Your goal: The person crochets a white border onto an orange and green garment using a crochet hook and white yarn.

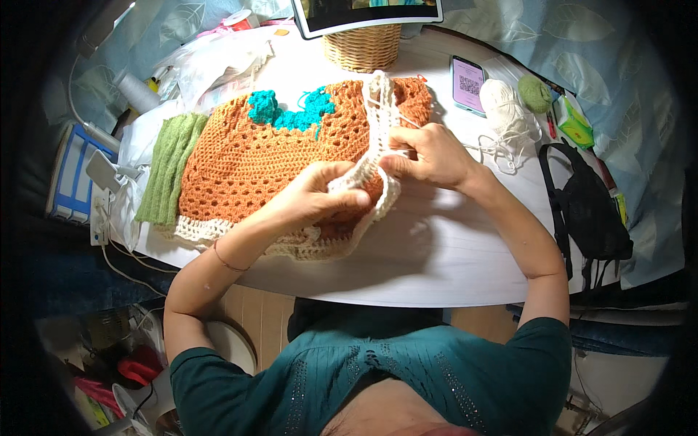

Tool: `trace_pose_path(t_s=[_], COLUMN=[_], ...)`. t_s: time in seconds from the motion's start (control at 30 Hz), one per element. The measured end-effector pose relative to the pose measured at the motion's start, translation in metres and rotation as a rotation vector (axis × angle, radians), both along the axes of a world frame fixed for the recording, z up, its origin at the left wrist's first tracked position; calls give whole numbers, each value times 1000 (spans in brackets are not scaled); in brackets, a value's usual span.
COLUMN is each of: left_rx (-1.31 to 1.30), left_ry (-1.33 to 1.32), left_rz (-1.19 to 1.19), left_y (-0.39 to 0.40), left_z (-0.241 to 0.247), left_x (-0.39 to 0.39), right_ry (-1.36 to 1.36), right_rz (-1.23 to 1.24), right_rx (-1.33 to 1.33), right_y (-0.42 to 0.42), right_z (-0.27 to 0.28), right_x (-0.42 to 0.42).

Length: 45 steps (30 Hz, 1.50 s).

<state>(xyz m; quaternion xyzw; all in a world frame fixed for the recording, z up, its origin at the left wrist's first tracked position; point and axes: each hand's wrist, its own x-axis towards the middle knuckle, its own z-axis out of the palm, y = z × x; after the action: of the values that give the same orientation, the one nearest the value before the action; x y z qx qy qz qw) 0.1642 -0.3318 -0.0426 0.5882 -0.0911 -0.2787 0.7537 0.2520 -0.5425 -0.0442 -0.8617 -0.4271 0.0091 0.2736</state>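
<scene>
An orange crocheted garment (267, 147) lies across the white table before me, with a turquoise crocheted trim (297, 117) at its upper edge and cream edging along the bottom. My left hand (332, 191) pinches the cream crocheted band (380, 117) between thumb and fingers. Higher and to the right, my right hand (428, 155) grips the same band near its edge. A thin light shaft or strand shows just above the right fingers; I cannot tell if it is a hook. Part of the band loops down below the hands. Cream yarn trails toward the cream yarn ball (500, 106) at right.
A folded green knit piece (172, 169) lies left of the garment. Behind stand a wicker basket (362, 48) and a tablet (371, 13). To the right are a phone (468, 85), a green yarn ball (534, 94) and a black bag (591, 210). A power strip (99, 215) hangs at the left edge.
</scene>
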Motion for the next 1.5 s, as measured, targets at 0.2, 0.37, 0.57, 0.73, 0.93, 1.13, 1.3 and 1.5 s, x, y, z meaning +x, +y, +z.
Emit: trace_pose_path(t_s=[0.2, 0.37, 0.57, 0.73, 0.93, 1.13, 1.3, 1.5], left_rx=[232, -25, 248, 308, 672, 1186, 1109, 1155], left_ry=[-181, -323, -534, -632, -508, -882, -1383, -1427], left_rz=[553, 737, 690, 750, 757, 424, 393, 44], left_y=[35, 91, 134, 159, 174, 152, 66, -12], left_z=[10, 40, 47, 55, 7, -38, 13, -35], left_x=[0, 14, 36, 41, 72, 79, 45, 31], right_ry=[136, 343, 372, 321, 300, 76, -141, -285], right_rz=[-183, -254, -261, -339, -520, -703, -575, -44], right_rx=[257, 397, 633, 676, 373, -148, -25, -200], right_y=[-37, -73, -116, -156, -141, -124, -92, -15], right_z=[16, 42, 37, 41, 19, 22, 41, -12], right_x=[-27, -59, -60, -42, -21, -32, -25, -15])
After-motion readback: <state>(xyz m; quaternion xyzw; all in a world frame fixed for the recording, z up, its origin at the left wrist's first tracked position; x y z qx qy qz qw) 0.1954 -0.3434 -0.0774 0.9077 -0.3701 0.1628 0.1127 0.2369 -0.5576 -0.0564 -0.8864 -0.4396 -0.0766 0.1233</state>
